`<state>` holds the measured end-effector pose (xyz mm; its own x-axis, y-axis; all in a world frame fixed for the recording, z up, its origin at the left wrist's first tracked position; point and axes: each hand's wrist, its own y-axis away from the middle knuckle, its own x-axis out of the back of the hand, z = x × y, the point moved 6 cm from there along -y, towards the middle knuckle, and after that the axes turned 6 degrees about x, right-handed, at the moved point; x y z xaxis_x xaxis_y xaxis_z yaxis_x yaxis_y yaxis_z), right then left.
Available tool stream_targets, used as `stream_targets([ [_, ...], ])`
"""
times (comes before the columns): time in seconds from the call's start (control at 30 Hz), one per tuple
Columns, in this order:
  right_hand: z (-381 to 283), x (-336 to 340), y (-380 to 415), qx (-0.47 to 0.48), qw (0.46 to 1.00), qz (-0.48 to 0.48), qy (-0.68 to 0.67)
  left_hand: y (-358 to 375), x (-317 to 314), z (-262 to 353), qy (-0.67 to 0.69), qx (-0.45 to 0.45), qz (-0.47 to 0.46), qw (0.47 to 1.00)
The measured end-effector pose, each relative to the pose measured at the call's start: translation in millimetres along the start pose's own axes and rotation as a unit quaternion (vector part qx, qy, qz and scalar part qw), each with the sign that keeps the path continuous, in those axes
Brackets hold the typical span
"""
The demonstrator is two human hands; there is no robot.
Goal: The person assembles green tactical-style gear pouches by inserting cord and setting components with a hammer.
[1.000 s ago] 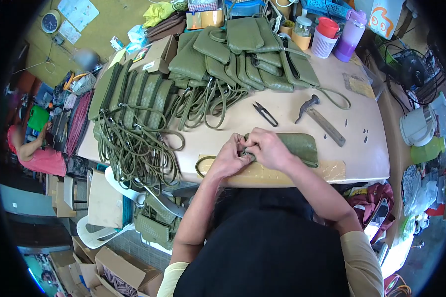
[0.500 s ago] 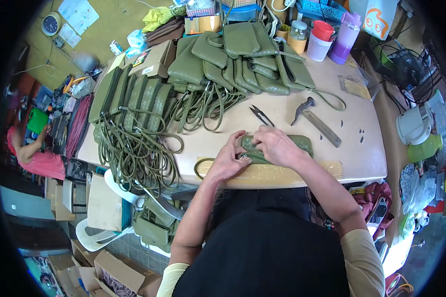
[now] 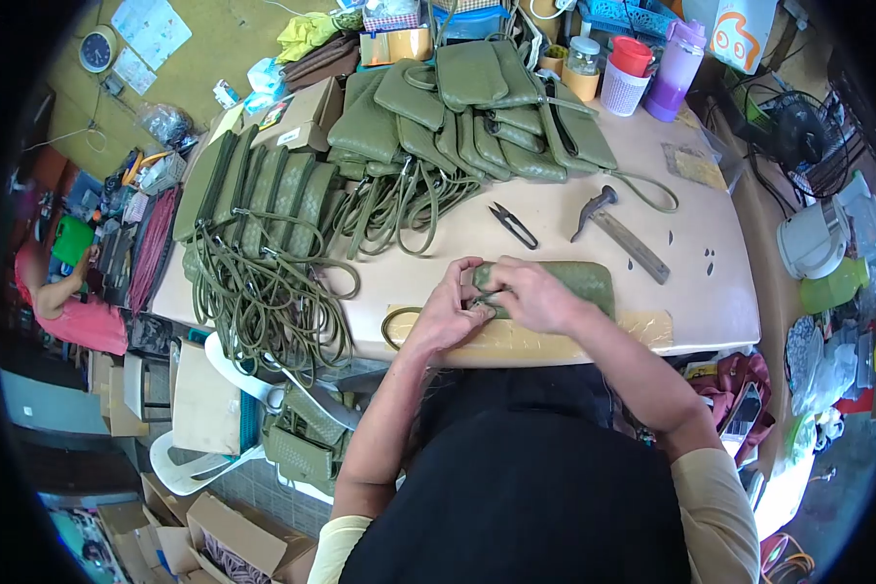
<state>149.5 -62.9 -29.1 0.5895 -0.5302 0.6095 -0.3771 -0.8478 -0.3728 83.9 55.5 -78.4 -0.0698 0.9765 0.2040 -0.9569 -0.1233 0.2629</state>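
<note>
A green woven-pattern pouch (image 3: 590, 282) lies flat near the table's front edge. My left hand (image 3: 444, 311) is closed on its left end, thumb and fingers pinching there. My right hand (image 3: 538, 296) is over the pouch, its fingers pressed together close to my left fingertips. What the right fingers pinch is too small and covered to name. A green cord loop (image 3: 395, 329) curves out to the left of my left hand. Beyond the hands lie black thread snips (image 3: 514, 226) and a hammer (image 3: 623, 236) with a wooden handle.
Stacked green pouches (image 3: 467, 127) fill the table's back. More pouches with tangled cord straps (image 3: 273, 302) sit at the left. A tumbler (image 3: 675, 73) and a red-lidded cup (image 3: 627, 83) stand back right. Another person (image 3: 63, 302) is at the far left.
My right hand has shifted slightly down over the pouch, with its fingers lower and nearer my left hand. The snips are now fully uncovered. My left hand stays in place.
</note>
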Motion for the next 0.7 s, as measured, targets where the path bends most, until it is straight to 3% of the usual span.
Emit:
stream_targets([
  [0.03, 13.2, 2.2, 7.3, -0.087, 0.994, -0.065, 0.001, -1.1, -0.9, 0.7, -0.005, 0.019, -0.01, 1.0],
  [0.2, 10.8, 24.5, 11.0, -0.095, 0.993, -0.062, 0.037, -1.2, -1.9, 2.6, -0.013, 0.057, -0.018, 0.998],
  [0.27, -9.9, 6.1, -1.6, -0.015, 1.0, -0.011, -0.016, -5.1, -1.9, -7.9, 0.049, 0.047, -0.01, 0.998],
  [0.37, 8.9, 0.5, 11.1, -0.039, 0.997, -0.057, 0.025, -3.0, -1.4, -4.0, -0.002, 0.009, -0.005, 1.0],
  [0.5, 19.3, 26.9, 21.7, -0.114, 0.983, -0.109, 0.09, -6.0, -0.2, -9.1, -0.001, 0.026, -0.015, 1.0],
  [0.53, 16.7, 23.0, 15.6, -0.112, 0.984, -0.108, 0.092, -6.0, -0.8, -7.7, -0.003, 0.022, -0.014, 1.0],
  [0.6, -2.0, 9.3, -1.1, -0.061, 0.998, -0.004, -0.031, -4.4, -3.2, -9.2, -0.003, 0.022, -0.012, 1.0],
  [0.7, 15.5, -0.7, 11.6, -0.045, 0.996, -0.049, 0.055, -2.4, 1.5, -8.9, -0.042, 0.0, 0.004, 0.999],
])
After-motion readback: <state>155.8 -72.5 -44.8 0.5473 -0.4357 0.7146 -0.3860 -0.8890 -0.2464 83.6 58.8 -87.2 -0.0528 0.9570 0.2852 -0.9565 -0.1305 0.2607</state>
